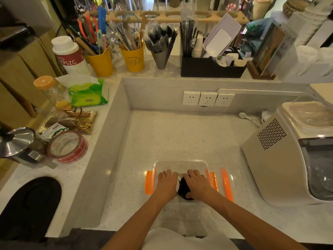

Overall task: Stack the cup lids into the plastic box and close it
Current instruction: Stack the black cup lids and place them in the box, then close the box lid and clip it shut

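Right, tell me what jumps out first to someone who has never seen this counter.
First, the two hands, left hand and right hand, low in the middle, reaching into a clear plastic box with orange clips, over black cup lids. Then the big cream machine at the right and the two yellow utensil buckets on the back ledge.

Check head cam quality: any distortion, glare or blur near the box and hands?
Head view: strong wide-angle bowing, so the counter edges and the white machine curve toward the frame edges. Warm indoor light; small glare spots on the countertop and the clear plastic box. Left hand and right hand are reasonably sharp; the black cup lids between them lack detail. Back shelf is soft.
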A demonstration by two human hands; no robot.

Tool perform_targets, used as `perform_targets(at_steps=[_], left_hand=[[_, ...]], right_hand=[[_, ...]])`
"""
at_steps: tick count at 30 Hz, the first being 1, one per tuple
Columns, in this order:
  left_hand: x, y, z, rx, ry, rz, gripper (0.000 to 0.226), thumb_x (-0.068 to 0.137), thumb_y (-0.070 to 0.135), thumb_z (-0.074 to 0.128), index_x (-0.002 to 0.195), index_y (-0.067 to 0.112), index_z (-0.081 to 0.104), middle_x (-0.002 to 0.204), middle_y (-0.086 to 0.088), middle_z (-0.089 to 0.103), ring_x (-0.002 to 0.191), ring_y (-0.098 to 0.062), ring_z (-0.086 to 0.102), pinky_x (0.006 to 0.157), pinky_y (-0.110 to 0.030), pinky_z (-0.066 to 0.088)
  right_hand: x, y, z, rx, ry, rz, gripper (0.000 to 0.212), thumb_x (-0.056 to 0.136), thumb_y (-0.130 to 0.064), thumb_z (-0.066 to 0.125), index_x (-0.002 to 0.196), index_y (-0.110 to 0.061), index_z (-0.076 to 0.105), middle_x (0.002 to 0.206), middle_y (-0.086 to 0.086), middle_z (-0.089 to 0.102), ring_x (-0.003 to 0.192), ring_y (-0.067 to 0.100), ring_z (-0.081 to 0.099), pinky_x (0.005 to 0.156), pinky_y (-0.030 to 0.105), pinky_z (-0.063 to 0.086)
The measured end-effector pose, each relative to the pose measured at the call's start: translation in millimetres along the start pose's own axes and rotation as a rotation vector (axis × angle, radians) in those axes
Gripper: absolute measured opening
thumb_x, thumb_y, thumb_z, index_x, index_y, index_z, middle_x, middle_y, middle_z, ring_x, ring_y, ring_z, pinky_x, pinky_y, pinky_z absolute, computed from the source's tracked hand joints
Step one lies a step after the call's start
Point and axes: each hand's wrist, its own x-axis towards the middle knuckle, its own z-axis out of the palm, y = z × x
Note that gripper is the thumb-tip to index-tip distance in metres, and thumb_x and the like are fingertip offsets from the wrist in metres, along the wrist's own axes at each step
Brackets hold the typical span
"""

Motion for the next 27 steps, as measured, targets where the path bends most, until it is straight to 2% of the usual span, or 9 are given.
perform_targets(at_steps=[8,11,13,16,18,20,22,25,27], left_hand=[[-4,0,-4,0.03,0.011,-0.003,0.068,0.089,0.023,0.069,0.146,0.011,0.034,0.145,-0.017,0.04,0.134,-0.035,0.041,0.114,-0.042,0.032],[-11,4,-15,-0.047,0.052,0.016,0.061,0.096,0.03,0.059,0.148,0.014,0.034,0.147,-0.016,0.043,0.135,-0.032,0.041,0.114,-0.04,0.034],[-20,4,-24,-0.096,0.218,0.06,0.043,0.097,0.025,0.054,0.138,0.015,0.051,0.135,-0.01,0.058,0.123,-0.026,0.052,0.104,-0.036,0.042],[-38,-5,-35,-0.153,0.538,0.028,0.031,0.081,0.012,0.069,0.111,0.015,0.073,0.108,-0.005,0.073,0.102,-0.025,0.065,0.083,-0.035,0.051],[-48,-14,-37,-0.253,0.589,-0.115,0.041,0.085,0.015,0.069,0.126,0.017,0.066,0.123,-0.006,0.067,0.113,-0.027,0.06,0.089,-0.038,0.05],[-54,-27,-31,-0.353,0.55,-0.212,0.05,0.095,0.021,0.06,0.144,0.019,0.049,0.138,-0.007,0.056,0.126,-0.027,0.049,0.103,-0.038,0.044],[-57,-38,-23,-0.482,0.513,-0.192,0.054,0.098,0.017,0.054,0.151,0.019,0.039,0.137,-0.008,0.056,0.124,-0.026,0.048,0.106,-0.036,0.041],[-59,-46,-24,-0.548,0.491,-0.133,0.056,0.1,0.013,0.051,0.153,0.018,0.035,0.127,-0.01,0.063,0.118,-0.027,0.053,0.103,-0.037,0.046],[-56,-47,-26,-0.552,0.486,-0.117,0.054,0.1,0.012,0.051,0.152,0.017,0.037,0.121,-0.013,0.066,0.112,-0.03,0.058,0.098,-0.04,0.05]], right_hand=[[-3,-1,-1,0.02,-0.003,0.014,0.081,0.081,-0.033,0.073,0.148,-0.02,0.028,0.148,0.011,0.037,0.136,0.031,0.033,0.106,0.042,0.04],[-8,-3,-12,0.08,0.028,0.013,0.07,0.087,-0.033,0.067,0.147,-0.022,0.033,0.148,0.009,0.038,0.136,0.03,0.034,0.106,0.041,0.04],[-15,-1,-22,0.193,0.162,0.016,0.047,0.092,-0.029,0.06,0.137,-0.022,0.048,0.138,0.004,0.051,0.129,0.024,0.042,0.102,0.034,0.042],[-33,7,-32,0.369,0.496,0.161,0.029,0.093,-0.019,0.059,0.121,-0.022,0.061,0.12,0.001,0.062,0.112,0.018,0.053,0.084,0.022,0.044],[-46,18,-32,0.449,0.612,0.301,0.034,0.091,-0.018,0.062,0.126,-0.021,0.058,0.116,0.004,0.062,0.105,0.021,0.057,0.083,0.022,0.043],[-55,30,-27,0.548,0.58,0.4,0.043,0.094,-0.022,0.058,0.136,-0.022,0.049,0.12,0.01,0.058,0.105,0.025,0.057,0.087,0.032,0.049],[-60,38,-19,0.639,0.483,0.452,0.044,0.098,-0.03,0.051,0.141,-0.024,0.044,0.118,0.01,0.057,0.102,0.024,0.059,0.089,0.035,0.05],[-64,42,-8,0.791,0.395,0.438,0.038,0.101,-0.04,0.045,0.135,-0.026,0.053,0.087,-0.006,0.064,0.083,0.004,0.06,0.106,0.047,0.045],[-65,42,-4,0.841,0.374,0.429,0.037,0.1,-0.039,0.046,0.134,-0.028,0.054,0.077,-0.006,0.064,0.077,0.001,0.061,0.106,0.048,0.046]])
